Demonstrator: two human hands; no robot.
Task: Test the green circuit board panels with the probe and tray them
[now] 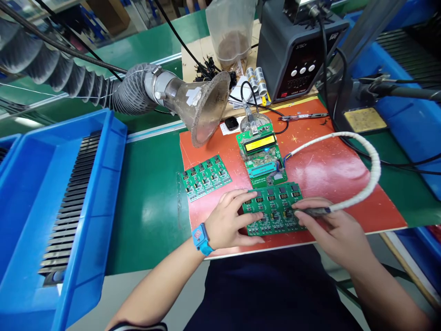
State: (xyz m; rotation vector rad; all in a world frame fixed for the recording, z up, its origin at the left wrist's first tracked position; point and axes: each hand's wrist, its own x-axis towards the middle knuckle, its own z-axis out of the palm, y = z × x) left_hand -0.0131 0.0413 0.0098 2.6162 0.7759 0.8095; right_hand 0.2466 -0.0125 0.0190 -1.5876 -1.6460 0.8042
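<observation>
A green circuit board panel [274, 212] with a row of small digit displays lies on the red mat in front of me, seemingly stacked on another. My left hand [230, 218] rests on its left end, fingers spread over the surface. At its right end, my right hand [332, 225] pinches a dark probe [316, 211] joined to a white wrapped cable [374, 170]; the probe's tip is hidden by the fingers. That cable leads to a green programmer board [262, 158] with a lit yellow screen, just behind the panel. A similar panel [206, 178] lies to the left.
A fume extraction funnel [210, 110] hangs over the mat's back left. Blue bins [117, 151] holding dark strips stand at the left. Behind the mat are a soldering station [299, 55], solder tubes [257, 80] and tweezers [305, 117]. A yellow sponge [365, 119] sits at right.
</observation>
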